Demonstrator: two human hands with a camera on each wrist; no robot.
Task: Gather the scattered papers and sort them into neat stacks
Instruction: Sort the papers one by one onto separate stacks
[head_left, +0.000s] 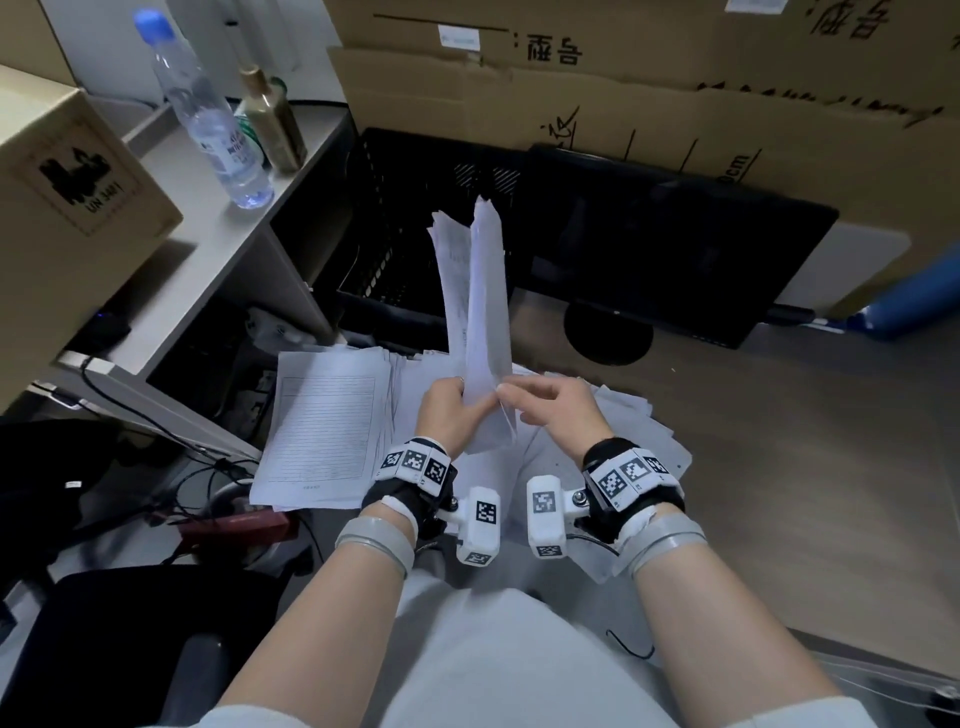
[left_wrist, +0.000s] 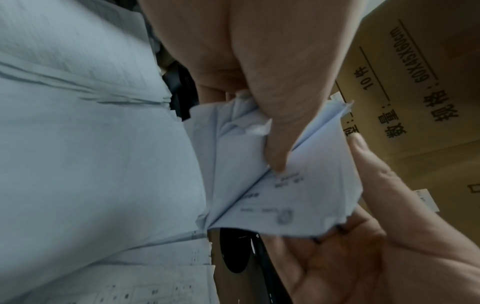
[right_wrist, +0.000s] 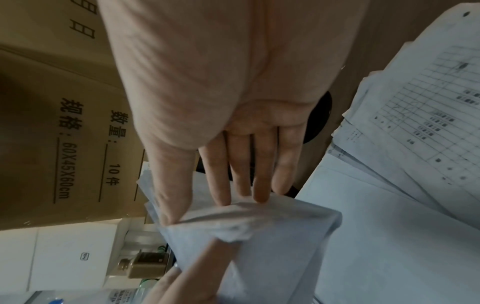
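L hand (head_left: 451, 410) + R hand (head_left: 551, 410) pinch-grip on upright papers (head_left: 480, 306).

Two hands (head_left: 449, 410) (head_left: 558, 413), one held sheaf of papers (head_left: 480, 312), two bottles (head_left: 208, 114) (head_left: 272, 122), one black crate (head_left: 410, 218), one monitor (head_left: 675, 244)

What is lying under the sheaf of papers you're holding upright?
Under the held sheaf, gripped by left hand and right hand, loose sheets spread across the desk, beside a lined-paper stack. Whatever lies beneath them is covered.

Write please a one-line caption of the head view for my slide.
Both hands, left hand and right hand, hold a bundle of papers upright above the stacks of papers.
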